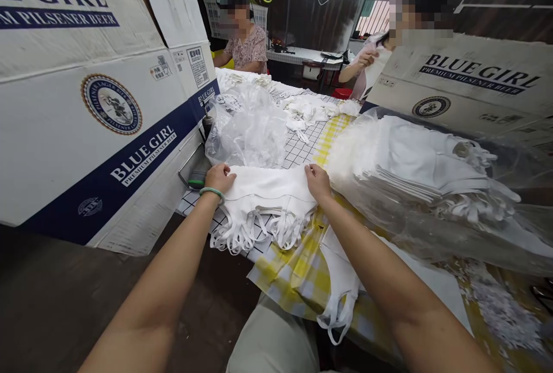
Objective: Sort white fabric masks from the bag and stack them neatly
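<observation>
A small stack of white camisoles (268, 183) lies in front of me on the table, its many thin straps hanging toward me. My left hand (219, 179), with a green bangle at the wrist, pinches the far left corner of the stack. At the far right corner my right hand (317, 182) has its fingers closed on the fabric. Another white camisole (339, 269) lies under my right forearm, its straps drooping over the table's near edge. Just beyond the stack sits a crumpled clear plastic bag (248, 125).
A large beer carton (142, 91) stands at left, another carton (453, 79) at right. An open plastic bag (389, 212) holds a thick pile of white camisoles (423, 154). More white garments (306, 108) lie farther back. Two people sit across the table.
</observation>
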A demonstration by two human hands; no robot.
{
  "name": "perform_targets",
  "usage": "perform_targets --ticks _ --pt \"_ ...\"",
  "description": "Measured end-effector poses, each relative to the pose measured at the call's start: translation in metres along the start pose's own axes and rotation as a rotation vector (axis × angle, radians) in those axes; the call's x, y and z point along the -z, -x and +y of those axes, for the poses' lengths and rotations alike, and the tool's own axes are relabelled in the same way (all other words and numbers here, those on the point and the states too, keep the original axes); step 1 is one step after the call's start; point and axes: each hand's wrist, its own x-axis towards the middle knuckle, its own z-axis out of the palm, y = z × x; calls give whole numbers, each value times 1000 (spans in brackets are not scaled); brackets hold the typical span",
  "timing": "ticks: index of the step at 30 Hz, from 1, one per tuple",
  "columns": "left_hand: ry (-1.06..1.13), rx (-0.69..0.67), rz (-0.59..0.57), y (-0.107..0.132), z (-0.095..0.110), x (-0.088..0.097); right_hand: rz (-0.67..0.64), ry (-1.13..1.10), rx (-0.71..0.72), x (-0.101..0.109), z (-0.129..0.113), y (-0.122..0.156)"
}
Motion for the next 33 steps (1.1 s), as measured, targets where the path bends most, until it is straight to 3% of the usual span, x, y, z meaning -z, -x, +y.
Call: perform_targets --ticks 2,7,9,13,17,21,26,29,33 --pt "13 7 18 1 4 0 -2 -25 -8 -1 4 0" --pt "189 -9 248 6 9 2 4 -103 4 -3 11 4" --pt "345 104 185 6 9 2 -16 -93 10 -3 12 3" --pt "772 320 -144 8 7 9 -46 -86 13 -2 7 4" --pt "1068 247 -127 23 11 40 30 -357 79 17 -14 14" --pt "1281 73 -58 46 25 92 51 -616 211 62 -48 36" --pt "1464 -227 -3 77 65 145 110 -811 333 141 -84 67" --pt "1465 -319 -57 97 95 160 170 -818 417 191 -89 86" --pt "1492 -424 -190 129 133 159 275 -721 498 252 -72 121"
